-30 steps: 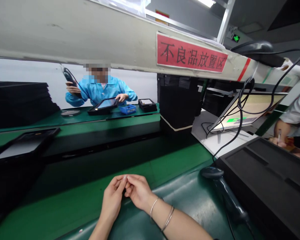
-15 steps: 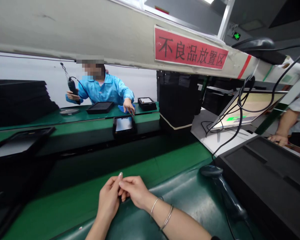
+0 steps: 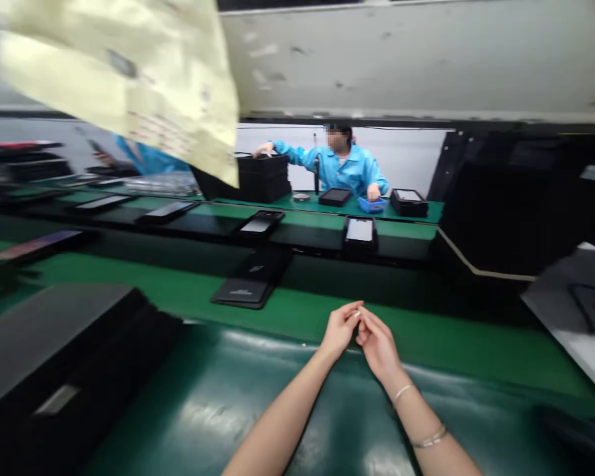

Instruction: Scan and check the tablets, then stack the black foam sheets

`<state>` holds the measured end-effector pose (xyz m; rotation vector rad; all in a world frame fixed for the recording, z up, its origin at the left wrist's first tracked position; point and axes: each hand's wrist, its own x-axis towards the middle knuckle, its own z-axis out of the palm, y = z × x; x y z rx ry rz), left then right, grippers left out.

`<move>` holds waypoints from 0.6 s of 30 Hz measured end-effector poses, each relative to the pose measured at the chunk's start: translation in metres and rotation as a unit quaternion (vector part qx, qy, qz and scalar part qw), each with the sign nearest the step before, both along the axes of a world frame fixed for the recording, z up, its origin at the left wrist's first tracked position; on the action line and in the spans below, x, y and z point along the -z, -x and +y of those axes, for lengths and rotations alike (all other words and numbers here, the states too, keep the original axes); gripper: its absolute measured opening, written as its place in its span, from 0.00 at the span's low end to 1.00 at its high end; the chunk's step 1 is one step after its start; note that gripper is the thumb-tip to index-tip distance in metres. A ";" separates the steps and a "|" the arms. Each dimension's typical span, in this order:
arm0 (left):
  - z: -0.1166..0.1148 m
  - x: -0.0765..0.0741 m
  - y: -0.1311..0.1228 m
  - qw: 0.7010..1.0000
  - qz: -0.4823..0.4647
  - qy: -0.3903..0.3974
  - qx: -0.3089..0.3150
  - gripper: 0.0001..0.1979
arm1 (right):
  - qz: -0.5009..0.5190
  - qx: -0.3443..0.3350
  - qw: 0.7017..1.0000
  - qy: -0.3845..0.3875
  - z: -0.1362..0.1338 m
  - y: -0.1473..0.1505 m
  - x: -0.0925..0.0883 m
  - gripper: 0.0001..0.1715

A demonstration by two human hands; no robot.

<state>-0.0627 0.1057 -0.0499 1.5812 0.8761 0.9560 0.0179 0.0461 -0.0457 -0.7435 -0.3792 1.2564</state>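
The view has swung left, bringing a yellow sheet (image 3: 129, 79) (blurred) and a black tray (image 3: 242, 291) into sight, the red sign nearly gone

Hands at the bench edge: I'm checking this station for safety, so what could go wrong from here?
The left hand and right hand meet fingertip to fingertip, holding nothing visible, so the black tablet on the green belt may pass unattended. The yellow sheet hanging overhead hides part of the line. The picture is blurred, so details may be missed.
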 end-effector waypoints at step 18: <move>0.094 -0.033 0.182 0.790 0.412 0.030 -0.452 0.33 | -0.138 -0.046 0.989 0.028 -0.009 0.007 0.013 0.23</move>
